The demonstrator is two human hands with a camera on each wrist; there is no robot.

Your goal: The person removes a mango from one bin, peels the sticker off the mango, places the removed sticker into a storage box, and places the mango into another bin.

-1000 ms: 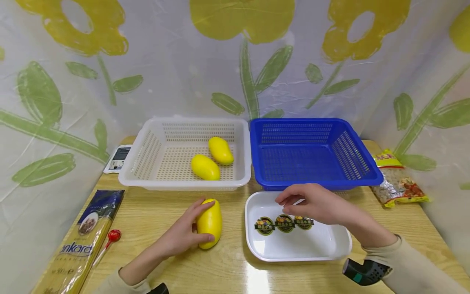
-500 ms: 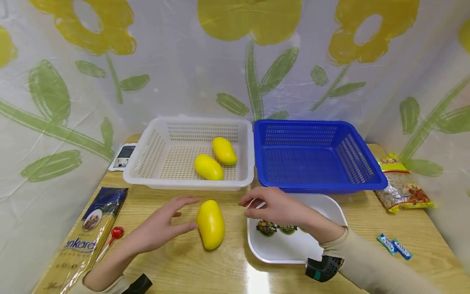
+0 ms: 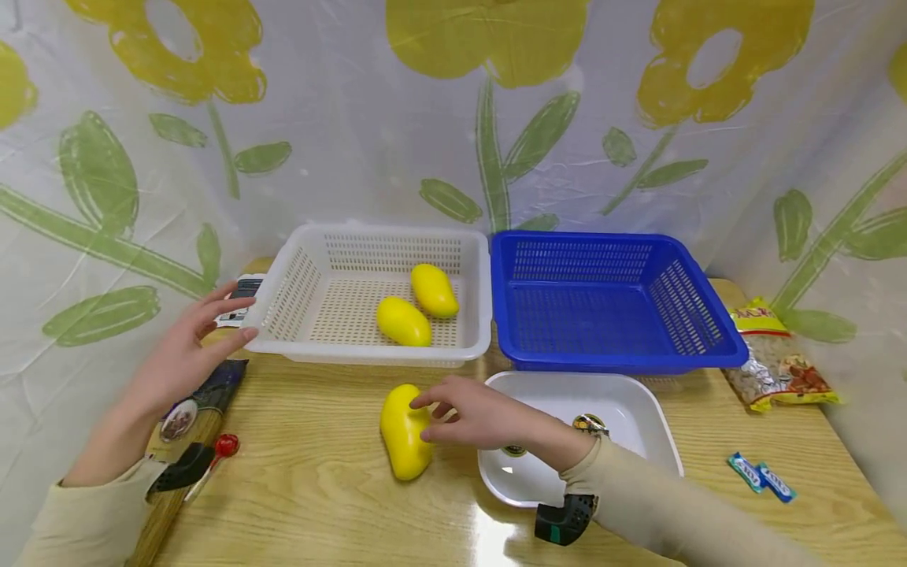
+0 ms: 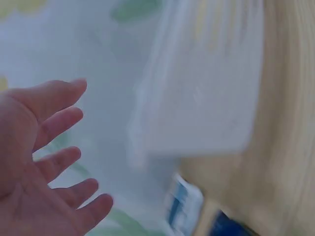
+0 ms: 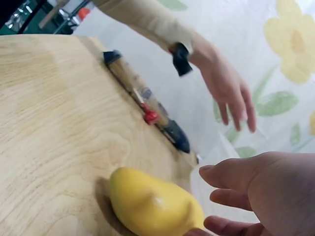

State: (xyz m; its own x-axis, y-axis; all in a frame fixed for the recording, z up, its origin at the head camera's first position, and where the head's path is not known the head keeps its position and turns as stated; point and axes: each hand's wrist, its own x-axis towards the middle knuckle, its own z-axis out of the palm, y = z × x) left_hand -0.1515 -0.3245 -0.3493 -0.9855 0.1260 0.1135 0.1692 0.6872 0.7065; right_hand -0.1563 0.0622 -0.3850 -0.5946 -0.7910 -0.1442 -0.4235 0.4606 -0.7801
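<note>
A yellow mango (image 3: 404, 441) lies on the table. My right hand (image 3: 482, 413) is at its right side, fingers parted and slightly bent. In the right wrist view, a fingertip overlaps the end of the mango (image 5: 147, 201); whether it touches cannot be told. My left hand (image 3: 173, 354) is raised by the left end of the white basket (image 3: 375, 354), with fingers spread and nothing held. Inside that basket are two more mangoes, a front one (image 3: 402, 321) and a back one (image 3: 434, 290). The left wrist view shows the left palm (image 4: 19, 177) with fingers apart.
A blue basket (image 3: 616, 362) adjoins the white one. Before it stands a white tray (image 3: 623, 457) with round stickers, partly under my right forearm. A snack bag (image 3: 782, 358) and small blue packets (image 3: 761, 476) lie right; a red lollipop (image 3: 226, 446) and pasta pack (image 3: 212, 394) lie left.
My left hand has let go of the mango and moved up and left to the white basket's end. My right hand has moved left from over the tray to the mango.
</note>
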